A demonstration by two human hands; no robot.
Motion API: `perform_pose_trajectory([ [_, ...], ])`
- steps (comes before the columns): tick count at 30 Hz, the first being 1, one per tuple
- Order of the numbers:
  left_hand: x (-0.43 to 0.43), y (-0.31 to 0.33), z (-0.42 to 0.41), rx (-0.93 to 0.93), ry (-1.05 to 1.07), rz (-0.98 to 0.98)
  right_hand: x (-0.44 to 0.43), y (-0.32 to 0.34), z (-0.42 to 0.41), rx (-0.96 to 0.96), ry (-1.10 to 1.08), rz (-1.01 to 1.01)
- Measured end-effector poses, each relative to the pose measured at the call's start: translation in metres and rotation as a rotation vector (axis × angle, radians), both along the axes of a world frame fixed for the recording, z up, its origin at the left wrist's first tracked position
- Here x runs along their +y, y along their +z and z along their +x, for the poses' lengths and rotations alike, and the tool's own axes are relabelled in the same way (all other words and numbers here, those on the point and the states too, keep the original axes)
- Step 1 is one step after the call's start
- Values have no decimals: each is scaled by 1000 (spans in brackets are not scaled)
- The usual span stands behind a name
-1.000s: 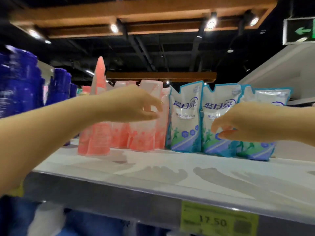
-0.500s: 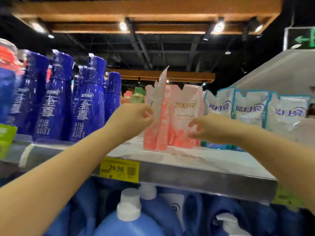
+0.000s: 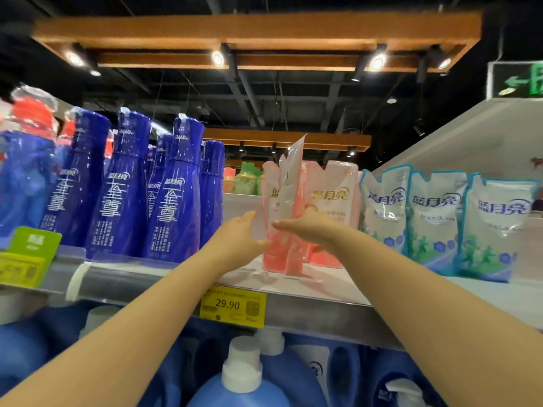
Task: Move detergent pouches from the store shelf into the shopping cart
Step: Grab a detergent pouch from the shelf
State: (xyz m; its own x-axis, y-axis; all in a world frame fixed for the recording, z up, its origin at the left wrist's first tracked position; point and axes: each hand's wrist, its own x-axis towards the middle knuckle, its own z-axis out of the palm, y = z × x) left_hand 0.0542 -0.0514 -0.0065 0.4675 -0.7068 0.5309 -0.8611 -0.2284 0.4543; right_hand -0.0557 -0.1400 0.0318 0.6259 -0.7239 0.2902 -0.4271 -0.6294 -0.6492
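Step in hand: taking hold of the front pink pouch (image 3: 289, 198), which stands edge-on on the shelf (image 3: 141, 279), just past centre of the view toward 3 o'clock.
Left hand (image 3: 242, 235): at the pouch's 9 o'clock side, thumb on the near face, fingers seemingly tucked behind the translucent film; it reads as clamped on the pouch.
Right hand (image 3: 307, 226): at the pouch's 3 o'clock side, fingers laid across the front pointing toward 9 o'clock, thumb seemingly behind; closed round the same pouch.
Pouch contact: its base appears to sit on the shelf board, so it looks not yet lifted.
Other stock: more pink pouches (image 3: 333, 212) just behind at 3 o'clock; blue-green pouches (image 3: 436, 221) farther toward 3 o'clock; blue bottles (image 3: 173, 195) at 9 o'clock.
Shelf front: price tag (image 3: 233, 305) at 6 o'clock of the hands, jugs (image 3: 242, 374) below it.
Shopping cart: out of view, so how many pouches it holds cannot be told.
Left to do: lift this pouch, carry it to the cart, then clear the many remaining pouches.
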Motion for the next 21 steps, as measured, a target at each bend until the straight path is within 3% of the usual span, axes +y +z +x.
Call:
perform_pose_trajectory([
  [7, -5, -1, 4, 5, -3, 120, 1, 9, 17, -46, 4, 36],
  [13, -5, -1, 2, 17, -9, 102, -23, 12, 22, -72, -75, -12],
  [21, -5, 0, 3, -18, 67, 135, -71, 21, -74, -127, -27, 169],
])
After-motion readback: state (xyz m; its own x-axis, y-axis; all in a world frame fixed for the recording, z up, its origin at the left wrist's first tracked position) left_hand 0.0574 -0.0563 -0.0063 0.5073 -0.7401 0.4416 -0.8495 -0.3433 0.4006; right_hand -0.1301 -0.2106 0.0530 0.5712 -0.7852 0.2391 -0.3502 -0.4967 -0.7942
